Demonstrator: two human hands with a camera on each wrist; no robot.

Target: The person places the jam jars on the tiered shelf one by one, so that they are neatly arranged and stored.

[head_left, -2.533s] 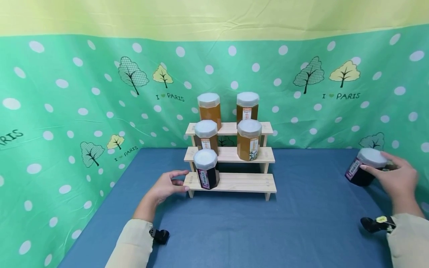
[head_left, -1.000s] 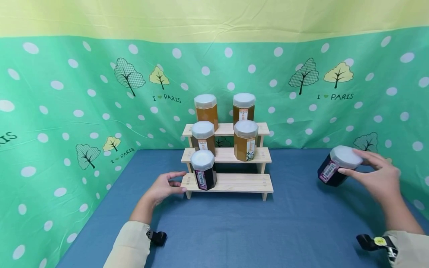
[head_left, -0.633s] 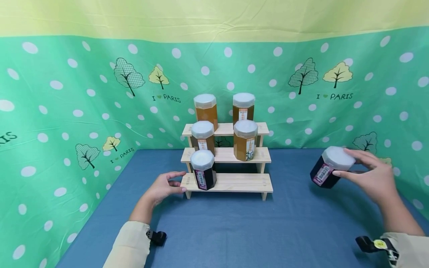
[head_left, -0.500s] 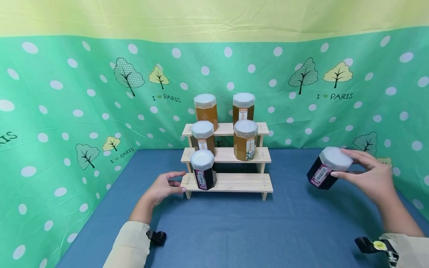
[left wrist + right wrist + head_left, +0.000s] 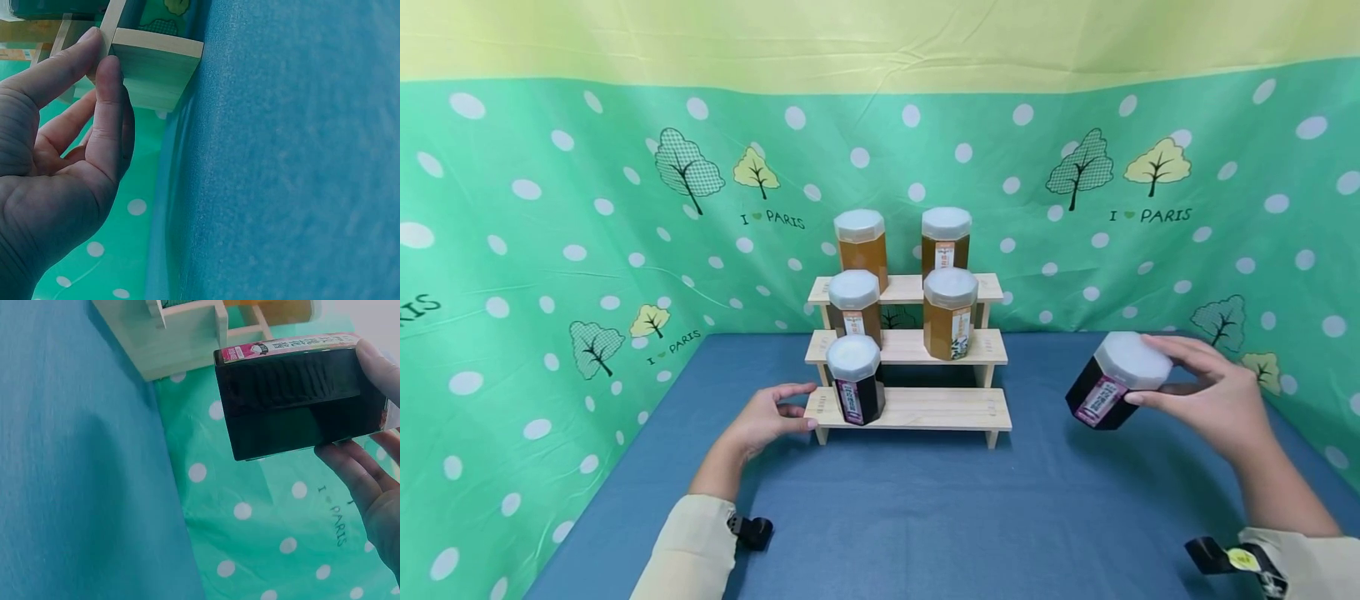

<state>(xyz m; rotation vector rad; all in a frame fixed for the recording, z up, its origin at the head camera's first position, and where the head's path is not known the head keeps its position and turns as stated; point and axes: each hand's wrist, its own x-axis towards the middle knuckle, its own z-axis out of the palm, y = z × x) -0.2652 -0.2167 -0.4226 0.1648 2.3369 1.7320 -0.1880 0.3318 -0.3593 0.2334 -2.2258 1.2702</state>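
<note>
My right hand (image 5: 1217, 400) holds a dark jar (image 5: 1093, 396) by its white lid, thumb in front and fingers behind. The jar is tilted above the cloth, its purple label facing forward; the right wrist view shows its black side (image 5: 294, 406). With thumb and fingertips, my left hand (image 5: 763, 423) grips the left end of the lowest step of a three-step wooden stand (image 5: 947, 408). On that step's left part stands another dark jar (image 5: 861, 396). Two amber jars sit on the middle step, the right one (image 5: 943, 329) with a white label, and two more on top.
A blue cloth (image 5: 910, 517) covers the table between stand and right hand. Behind and at both sides hangs a green dotted curtain (image 5: 865, 183). Upper-step jars include a left amber jar (image 5: 865, 258) and a right brown jar (image 5: 932, 250).
My right hand has carried the dark jar leftward toward the stand, tilting it and lowering it slightly lately. The left hand keeps its place at the stand; the view has shifted a little.
</note>
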